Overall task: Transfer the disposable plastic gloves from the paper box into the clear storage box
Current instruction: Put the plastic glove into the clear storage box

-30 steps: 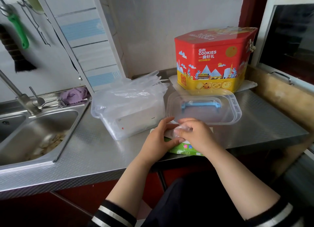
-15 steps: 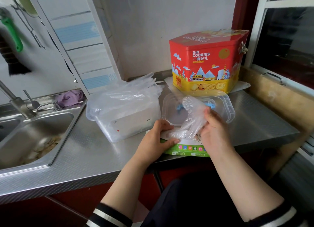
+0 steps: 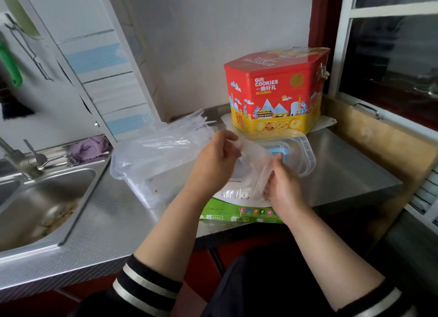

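Pinched between both hands: one thin clear glove, left hand gripping its upper end, right hand gripping its lower end, stretched in the air above the paper box and in front of the lid.

Around, largest first. Steel counter underneath everything, sink sunk into its left part, food scraps in the basin, faucet at the back rim. Red and yellow cookie tin upright at the back right, against the wall and window frame. Clear storage box at centre left, partly hidden behind the left forearm, heaped with crumpled transparent gloves spilling over the rim. Clear lid with blue handle lying flat just in front of the tin, partly covered by the held glove. Green and white paper box at the counter's front edge, opening upward, more gloves showing inside. Purple cloth behind the sink.

Glove itself: filmy, creased, nearly see-through, fingers bunched near the right hand.
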`<state>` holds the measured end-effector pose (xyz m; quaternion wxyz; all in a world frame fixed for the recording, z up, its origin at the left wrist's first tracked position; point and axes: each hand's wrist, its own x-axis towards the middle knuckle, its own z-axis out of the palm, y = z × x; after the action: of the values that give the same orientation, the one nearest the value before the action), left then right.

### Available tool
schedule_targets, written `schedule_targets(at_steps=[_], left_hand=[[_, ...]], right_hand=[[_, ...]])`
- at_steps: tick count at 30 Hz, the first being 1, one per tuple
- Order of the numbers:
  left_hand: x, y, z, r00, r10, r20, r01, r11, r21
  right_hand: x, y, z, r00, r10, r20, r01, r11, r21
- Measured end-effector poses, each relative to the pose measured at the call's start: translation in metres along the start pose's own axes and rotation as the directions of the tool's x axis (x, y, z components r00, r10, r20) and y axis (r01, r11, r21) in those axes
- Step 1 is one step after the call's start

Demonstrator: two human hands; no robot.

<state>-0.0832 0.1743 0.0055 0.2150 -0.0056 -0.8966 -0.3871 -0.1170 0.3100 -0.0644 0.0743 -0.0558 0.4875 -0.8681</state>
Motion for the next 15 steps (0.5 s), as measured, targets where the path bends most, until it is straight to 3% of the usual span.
schedule_targets(at_steps=[2,4,8,11,15], left_hand=[[0.009,0.015,-0.005,0.974,-0.207,0.094,0.224,0.946,-0.235],[0.018,0.026,-0.013,0.937,-0.292,0.194,0.327,0.926,-0.187],[0.033,0.032,-0.015,0.944,-0.267,0.193,0.257,0.963,0.077],[0.035,0.025,-0.014,0.961,-0.203,0.187,0.204,0.979,0.012],[0.027,0.019,-0.016,0.993,-0.104,0.058,0.109,0.990,-0.091]], right_hand=[[-0.001,0.003,0.001,0.999,-0.050,0.018,0.052,0.991,-0.124],[0.000,0.005,-0.001,0.996,-0.073,0.055,0.084,0.967,-0.242],[-0.008,0.003,0.000,0.987,-0.090,0.136,0.135,0.920,-0.368],[-0.011,0.004,0.002,0.982,-0.086,0.165,0.146,0.906,-0.397],[-0.007,0.002,0.002,0.988,-0.010,0.154,0.081,0.885,-0.459]])
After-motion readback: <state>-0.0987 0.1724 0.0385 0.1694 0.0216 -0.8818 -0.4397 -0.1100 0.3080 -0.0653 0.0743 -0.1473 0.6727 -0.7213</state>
